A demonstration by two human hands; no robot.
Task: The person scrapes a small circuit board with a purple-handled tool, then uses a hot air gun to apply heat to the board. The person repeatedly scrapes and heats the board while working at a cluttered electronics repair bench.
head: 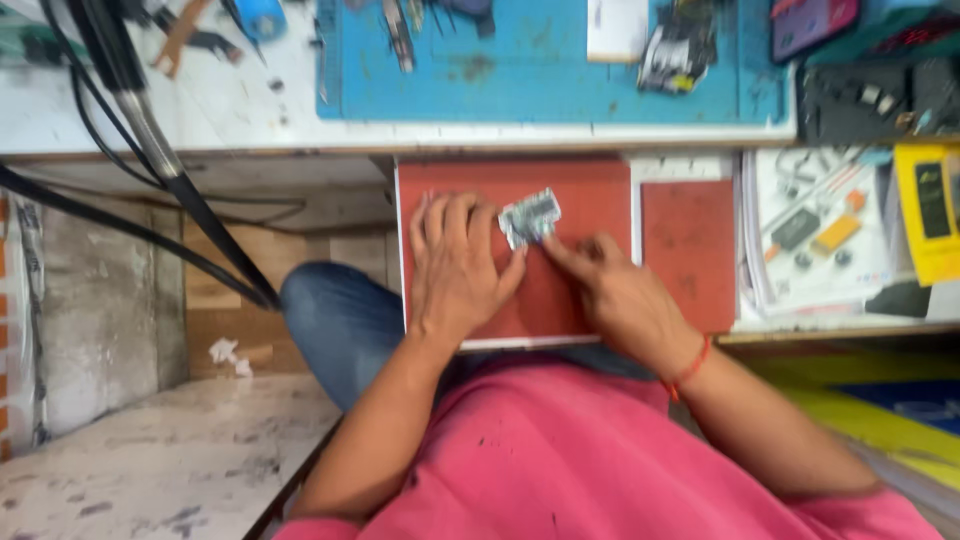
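Observation:
A small circuit board (530, 217), grey-green and blurred, lies on the red bottom of a pulled-out drawer (590, 190). My left hand (455, 265) rests flat on the drawer just left of the board, fingers together, fingertips touching the board's left edge. My right hand (610, 285) comes in from the right with its index finger stretched toward the board's lower right corner; a red thread band circles that wrist. Whether either hand pinches the board is blurred.
A blue work mat (540, 70) with tools and a small device lies on the white bench above the drawer. A second red compartment (688, 250) sits right of the hands. Papers and a yellow box (930, 210) are at far right. Black cables (150, 170) hang at left.

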